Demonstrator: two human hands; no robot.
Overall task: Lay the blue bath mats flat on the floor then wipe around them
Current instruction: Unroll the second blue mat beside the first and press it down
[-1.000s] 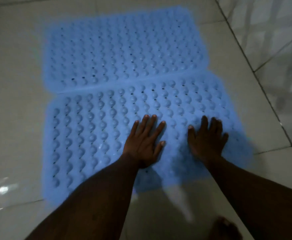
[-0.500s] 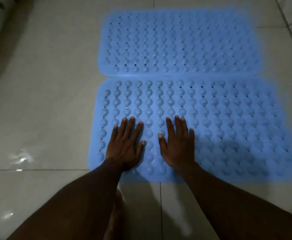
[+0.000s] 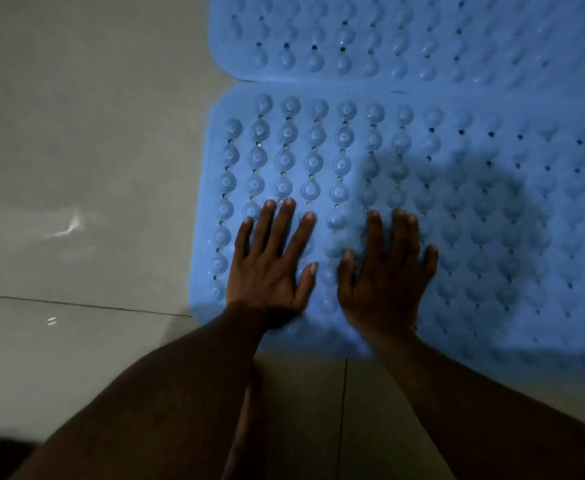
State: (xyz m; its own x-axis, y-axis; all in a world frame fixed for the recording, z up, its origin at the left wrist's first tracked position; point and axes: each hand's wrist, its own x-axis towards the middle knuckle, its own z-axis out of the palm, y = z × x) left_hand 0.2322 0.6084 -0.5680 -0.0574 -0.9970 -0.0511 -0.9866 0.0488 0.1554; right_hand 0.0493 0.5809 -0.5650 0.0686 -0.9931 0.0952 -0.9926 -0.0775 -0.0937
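Two blue bath mats with rows of suction cups and small holes lie flat on the tiled floor, one behind the other, edges touching. The near mat (image 3: 457, 209) fills the centre and right; the far mat (image 3: 405, 32) runs along the top. My left hand (image 3: 270, 265) presses palm down on the near mat's left end, fingers spread. Beside it, my right hand (image 3: 384, 271) also lies flat on the same mat, fingers apart. Neither hand holds anything.
Glossy pale floor tiles (image 3: 86, 161) stretch to the left of the mats, with a light reflection and grout lines. More tile shows below the near mat between my forearms. A foot or leg is dimly visible at the bottom centre.
Both hands have slid leftward along the near mat to its left end, staying flat. The view has moved closer and to the left, cutting off the mats' right side.
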